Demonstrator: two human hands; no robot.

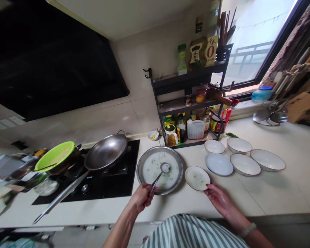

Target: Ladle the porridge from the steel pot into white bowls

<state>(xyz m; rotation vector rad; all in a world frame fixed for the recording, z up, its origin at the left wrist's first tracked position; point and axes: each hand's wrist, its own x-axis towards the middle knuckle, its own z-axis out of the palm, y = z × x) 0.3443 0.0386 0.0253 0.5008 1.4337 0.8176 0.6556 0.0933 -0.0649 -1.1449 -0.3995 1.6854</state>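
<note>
My left hand (pixel 142 198) is closed round the handle of a metal ladle (pixel 157 179). The ladle's head sits over a wide steel basin (pixel 140 172), which holds a whitish, cloudy soup (pixel 152 171) with green bits. To the right of the basin, a white bowl (pixel 190 182) contains some of the same soup. My right hand (pixel 219 199) grips that bowl by its right rim, with the thumb at the edge and the other fingers partly hidden. Whether the bowl rests on the counter or is slightly raised, I cannot tell.
Several white bowls (pixel 245 164) stand on the right of the counter (pixel 274 193). On the left, a wok (pixel 105 151) sits on the black stove (pixel 100 187), its long handle pointing toward me. A green colander (pixel 45 158) lies farther left. Behind the basin is a seasoning rack (pixel 186 82).
</note>
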